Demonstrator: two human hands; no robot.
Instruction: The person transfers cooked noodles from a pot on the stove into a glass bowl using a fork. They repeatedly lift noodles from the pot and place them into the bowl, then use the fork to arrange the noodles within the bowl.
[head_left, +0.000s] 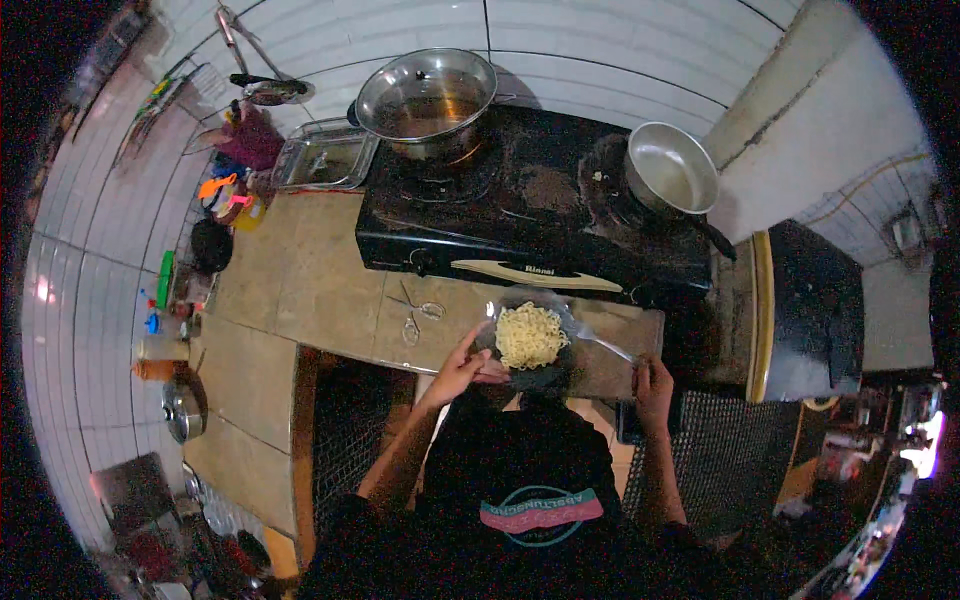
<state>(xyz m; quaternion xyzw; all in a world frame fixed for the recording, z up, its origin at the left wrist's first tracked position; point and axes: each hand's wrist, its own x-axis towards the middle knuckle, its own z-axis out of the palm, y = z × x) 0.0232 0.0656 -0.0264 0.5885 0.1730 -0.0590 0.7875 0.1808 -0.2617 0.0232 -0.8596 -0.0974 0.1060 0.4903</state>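
My left hand (463, 371) grips the left edge of a clear bowl or plate (566, 373) in front of my body. Pale cooked noodles (531, 336) lie heaped in the middle of it. In my right hand (652, 379) is the handle of a metal fork (606, 346), whose head reaches over the dish's right side; its tines are hard to make out. A pair of scissors with clear handles (418, 309) rests on the tiled counter (330, 292), left of the dish.
Behind the dish stands a black gas stove (540, 195) with a steel pot (427, 97) at left and a small saucepan (673, 169) at right. A glass baking dish (326, 154) adjoins the stove. Jars and bottles (161, 349) line the left wall.
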